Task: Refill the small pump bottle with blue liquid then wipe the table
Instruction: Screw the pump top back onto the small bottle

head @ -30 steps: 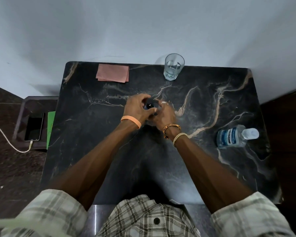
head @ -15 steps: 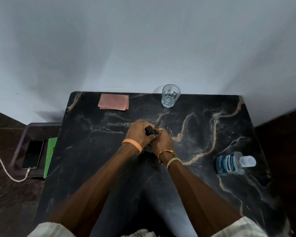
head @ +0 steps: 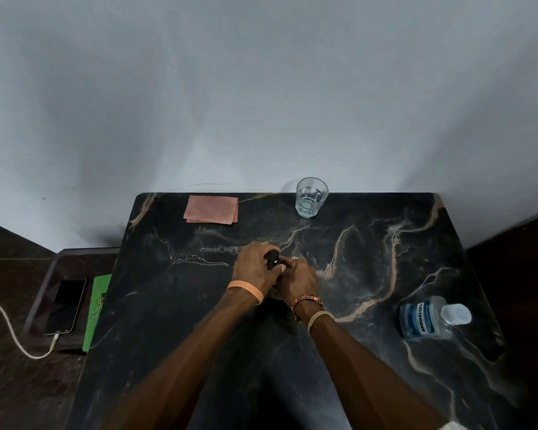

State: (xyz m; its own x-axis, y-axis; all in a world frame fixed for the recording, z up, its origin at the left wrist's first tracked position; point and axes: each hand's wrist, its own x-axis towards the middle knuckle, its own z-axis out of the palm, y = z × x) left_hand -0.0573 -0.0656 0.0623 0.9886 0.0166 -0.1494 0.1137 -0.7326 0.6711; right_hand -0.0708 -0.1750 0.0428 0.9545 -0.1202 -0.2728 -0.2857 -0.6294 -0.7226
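Behind the work area, a plain pale wall [head: 261, 88] fills the upper half of the head view. A dark marble-patterned table [head: 370, 274] stands against it. A lower side stand [head: 75, 256] sits at the table's left.

Both forearms reach to the table's centre, where the left hand [head: 252, 268] and right hand [head: 302, 277] meet, touching each other.

A clear mouthwash bottle [head: 426, 318] with pale blue liquid is near the right edge, well apart from the hands, its cap pointing right; it appears to lie on its side. A folded pink cloth [head: 211, 209] lies flat at the far left. A green book [head: 95, 308] and a phone [head: 64, 305] rest side by side on the stand, with a white cable [head: 10, 333] plugged into the phone. A drinking glass [head: 311, 197] stands upright at the far edge.

The small pump bottle [head: 272, 259] is at the table's centre, between the two hands. Only its black pump head shows. Left fingers and thumb curl round that head. Right fingers curl round the part below, hiding the body.
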